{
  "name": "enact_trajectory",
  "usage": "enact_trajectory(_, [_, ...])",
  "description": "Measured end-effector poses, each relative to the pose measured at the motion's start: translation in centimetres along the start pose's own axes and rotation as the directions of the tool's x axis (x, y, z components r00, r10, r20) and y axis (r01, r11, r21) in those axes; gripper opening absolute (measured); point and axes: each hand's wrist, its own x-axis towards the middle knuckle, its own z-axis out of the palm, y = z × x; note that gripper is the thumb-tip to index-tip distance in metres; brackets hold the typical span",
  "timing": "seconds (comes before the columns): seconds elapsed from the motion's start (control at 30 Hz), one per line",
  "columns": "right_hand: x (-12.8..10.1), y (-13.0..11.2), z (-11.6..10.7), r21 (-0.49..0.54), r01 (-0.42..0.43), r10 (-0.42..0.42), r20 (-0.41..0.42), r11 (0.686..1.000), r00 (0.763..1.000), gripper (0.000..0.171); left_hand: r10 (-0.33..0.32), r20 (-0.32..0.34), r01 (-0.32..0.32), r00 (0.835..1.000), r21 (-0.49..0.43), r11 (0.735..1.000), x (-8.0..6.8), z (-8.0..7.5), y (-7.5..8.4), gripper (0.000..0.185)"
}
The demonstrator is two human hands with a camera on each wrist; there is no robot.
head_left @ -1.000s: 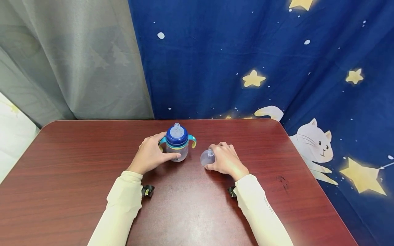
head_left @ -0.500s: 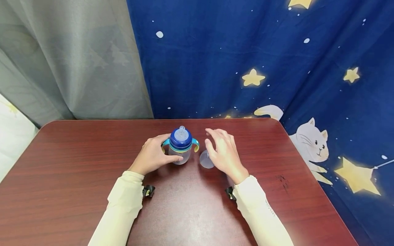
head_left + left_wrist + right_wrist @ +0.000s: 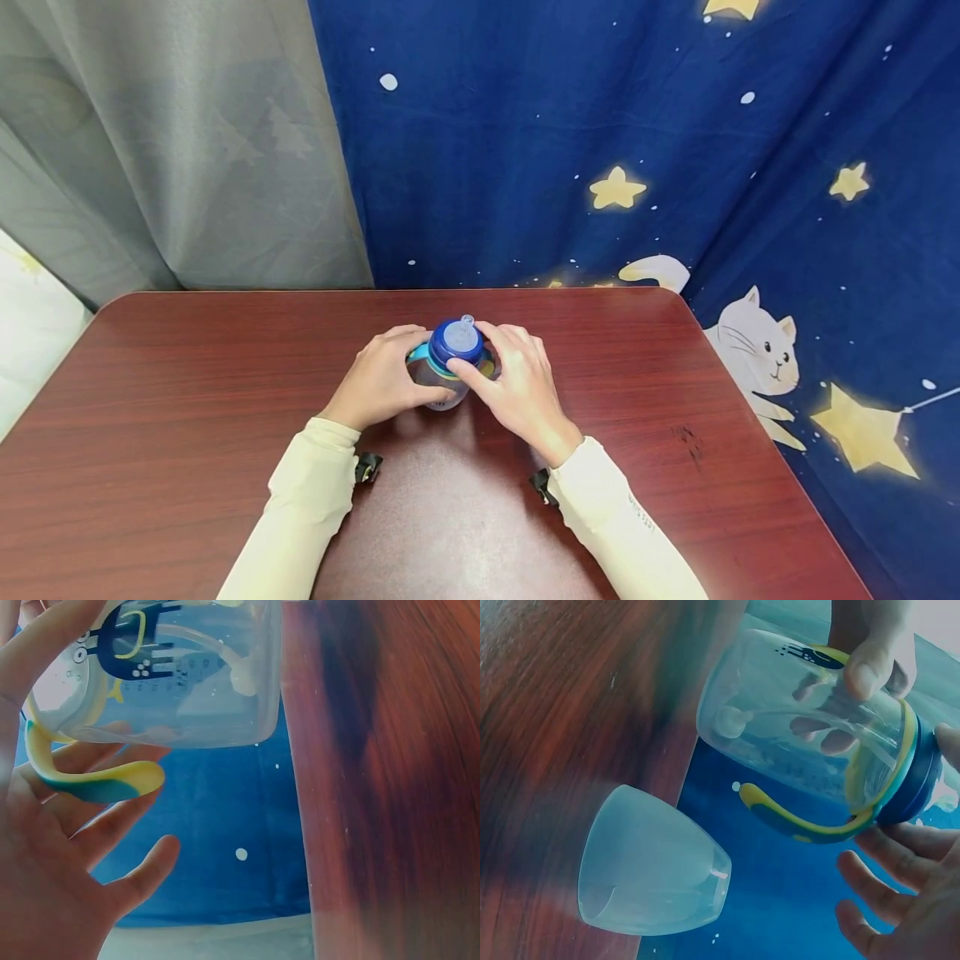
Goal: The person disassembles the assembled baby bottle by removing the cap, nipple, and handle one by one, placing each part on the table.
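A clear baby bottle (image 3: pixel 446 400) with a dark blue collar (image 3: pixel 917 780), a teat and two teal-and-yellow handles (image 3: pixel 802 826) is between both hands, leaning slightly right in the head view. My left hand (image 3: pixel 378 375) grips its body, thumb in front and fingers behind. The thumb and fingers of my right hand (image 3: pixel 521 387) hold the collar from the right side. In the left wrist view, one handle (image 3: pixel 97 784) lies in front of the left fingers. A translucent dome cover (image 3: pixel 652 862) stands on the table in the right wrist view, hidden behind my right hand in the head view.
The reddish-brown wooden table (image 3: pixel 187 433) reaches back to a grey curtain (image 3: pixel 225 167) and a blue star-patterned curtain (image 3: pixel 525 150). Dark scuff marks (image 3: pixel 688 442) show on the tabletop at the right. Both forearms wear cream sleeves (image 3: pixel 285 525).
My right hand has let go of the dome cover and moved left to the bottle's collar. My left hand has brought the bottle rightward, and it now tilts toward the right hand.
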Motion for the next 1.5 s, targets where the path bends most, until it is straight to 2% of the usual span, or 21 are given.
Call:
enact_trajectory(0.2, [0.1, -0.3, 0.0, 0.017, -0.037, 0.038, -0.061, 0.999, 0.997, 0.062, 0.026, -0.025, -0.024, 0.999, 0.067, 0.997, 0.1, 0.0, 0.5, 0.078])
enact_trajectory(0.47, [0.1, -0.4, -0.2, 0.085, -0.042, 0.048, -0.068, 0.996, 0.997, 0.06, 0.026, 0.004, -0.026, 1.0, 0.015, 1.0, 0.0, -0.1, 0.7, 0.077])
enact_trajectory(0.57, [0.1, -0.2, -0.4, 0.106, -0.007, 0.011, -0.034, 0.994, 0.999, 0.059, 0.018, 0.034, -0.017, 0.999, -0.014, 1.0, 0.0, -0.2, 0.6, 0.078])
enact_trajectory(0.7, [0.2, 0.2, -0.8, 0.194, 0.046, -0.059, 0.063, 0.98, 0.996, 0.055, 0.018, 0.079, -0.013, 0.997, -0.066, 0.998, 0.0, -0.4, 0.3, 0.079])
enact_trajectory(0.83, [0.3, 0.7, -1.2, 0.309, 0.046, -0.104, 0.176, 0.95, 0.979, 0.055, 0.042, 0.135, -0.024, 0.99, -0.135, 0.991, -0.1, -0.5, -0.1, 0.076])
enact_trajectory(1.0, [0.3, 0.9, -1.5, 0.371, 0.039, -0.132, 0.229, 0.928, 0.965, 0.056, 0.086, 0.168, -0.055, 0.982, -0.18, 0.982, 0.0, -0.5, -0.2, 0.074])
enact_trajectory(1.13, [0.4, 0.9, -1.6, 0.363, 0.037, -0.132, 0.24, 0.931, 0.962, 0.057, 0.086, 0.171, -0.053, 0.981, -0.187, 0.981, 0.0, -0.5, -0.3, 0.074])
enact_trajectory(1.27, [0.4, 0.7, -1.7, 0.302, 0.014, -0.085, 0.222, 0.953, 0.971, 0.063, 0.059, 0.154, -0.033, 0.986, -0.167, 0.985, 0.1, -0.5, -0.2, 0.073])
enact_trajectory(1.4, [0.4, 0.3, -1.6, 0.177, -0.041, 0.02, 0.121, 0.983, 0.992, 0.069, 0.017, 0.099, -0.008, 0.995, -0.085, 0.996, 0.1, -0.5, 0.1, 0.074])
enact_trajectory(1.5, [0.4, -0.1, -1.2, 0.086, -0.078, 0.077, 0.022, 0.993, 0.997, 0.066, 0.008, 0.046, -0.008, 0.999, 0.009, 1.0, 0.2, -0.5, 0.3, 0.075])
